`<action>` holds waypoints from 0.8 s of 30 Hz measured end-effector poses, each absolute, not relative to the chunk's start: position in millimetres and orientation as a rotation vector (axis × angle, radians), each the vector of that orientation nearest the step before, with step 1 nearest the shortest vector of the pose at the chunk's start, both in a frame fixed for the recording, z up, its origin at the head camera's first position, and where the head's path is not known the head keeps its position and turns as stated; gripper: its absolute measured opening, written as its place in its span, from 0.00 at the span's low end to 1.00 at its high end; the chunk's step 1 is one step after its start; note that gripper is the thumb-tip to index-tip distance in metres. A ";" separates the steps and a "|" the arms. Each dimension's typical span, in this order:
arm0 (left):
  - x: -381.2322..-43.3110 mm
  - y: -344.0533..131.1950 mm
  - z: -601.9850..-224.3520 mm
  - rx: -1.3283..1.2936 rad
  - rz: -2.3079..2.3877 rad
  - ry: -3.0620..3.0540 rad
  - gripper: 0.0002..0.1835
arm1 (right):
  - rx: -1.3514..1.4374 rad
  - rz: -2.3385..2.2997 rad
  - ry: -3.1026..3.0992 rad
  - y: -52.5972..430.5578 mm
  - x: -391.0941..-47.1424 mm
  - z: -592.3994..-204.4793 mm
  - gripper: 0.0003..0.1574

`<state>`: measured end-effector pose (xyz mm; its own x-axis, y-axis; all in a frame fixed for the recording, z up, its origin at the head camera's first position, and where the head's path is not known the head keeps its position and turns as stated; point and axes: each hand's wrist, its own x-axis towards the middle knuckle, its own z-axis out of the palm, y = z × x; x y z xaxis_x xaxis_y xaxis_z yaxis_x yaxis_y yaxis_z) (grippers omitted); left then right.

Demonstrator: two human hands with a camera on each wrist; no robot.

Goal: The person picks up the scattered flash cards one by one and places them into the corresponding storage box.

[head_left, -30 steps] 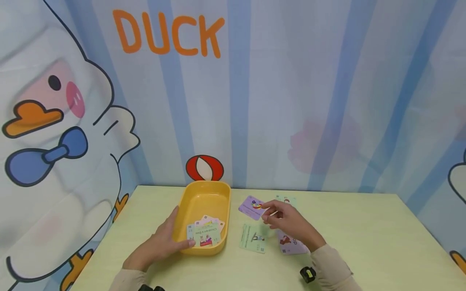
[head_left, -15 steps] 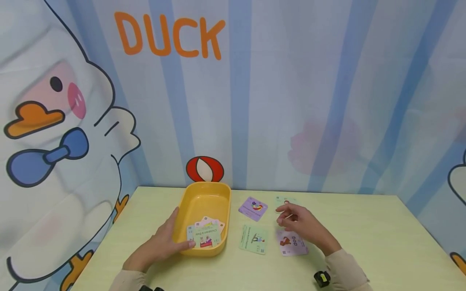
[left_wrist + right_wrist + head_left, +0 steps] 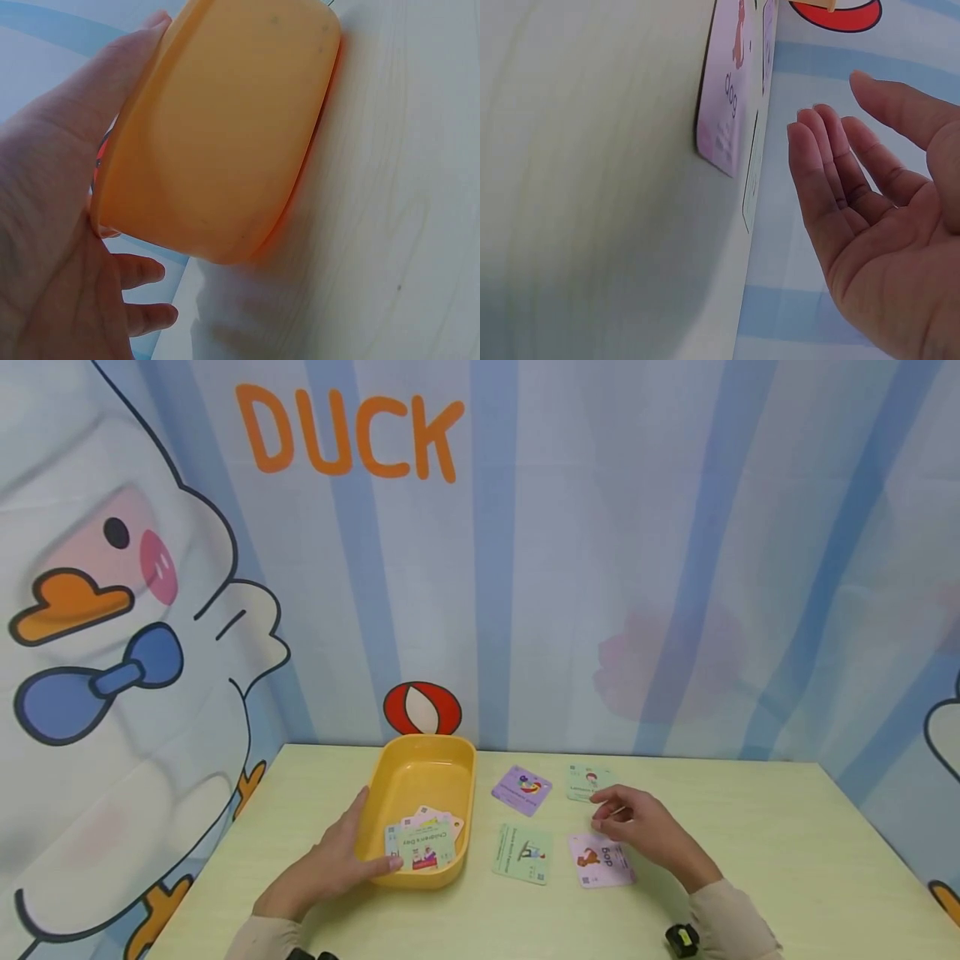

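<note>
My left hand (image 3: 330, 853) holds the yellow plastic tray (image 3: 471, 793) by its near left side, the thumb over the front rim. In the left wrist view the tray's outer wall (image 3: 225, 135) fills the middle. Several cards lie overlapped in its near end, a green "Children's Day" card (image 3: 425, 843) on top. My right hand (image 3: 651, 831), fingers loosely bent and holding nothing, hovers over the table by the purple dog card (image 3: 602, 860). Its fingertips overlap the corner of a green card (image 3: 588, 781) behind. In the right wrist view the palm (image 3: 889, 240) is bare.
A purple card with a colourful picture (image 3: 521, 790) and a green card with a figure (image 3: 522, 853) lie flat between the tray and my right hand. The pale wooden table (image 3: 750, 852) ends at a printed duck curtain (image 3: 555, 568).
My right hand has let go of the purple card with the colourful picture, leaving it flat on the table, and has drawn back to the right. The left hand stays on the tray.
</note>
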<state>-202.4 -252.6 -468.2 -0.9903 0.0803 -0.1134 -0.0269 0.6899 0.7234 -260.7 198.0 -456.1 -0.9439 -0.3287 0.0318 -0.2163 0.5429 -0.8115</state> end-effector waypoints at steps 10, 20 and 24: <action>-200.3 -252.2 -465.8 0.034 1.170 2.755 0.71 | -0.425 -1.381 2.643 206.7 -260.5 -463.1 0.22; -200.7 -254.3 -464.5 0.085 1.173 2.727 0.68 | -0.345 -1.334 2.694 209.4 -256.2 -466.1 0.21; -201.8 -255.1 -465.0 0.100 1.178 2.726 0.68 | -0.328 -1.349 2.681 208.9 -254.4 -466.6 0.23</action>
<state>-201.8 -255.1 -465.0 -0.9834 0.1285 -0.1284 -0.0055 0.6855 0.7280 -254.4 208.9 -466.6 -0.9690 -0.2469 -0.0114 -0.1381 0.5789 -0.8036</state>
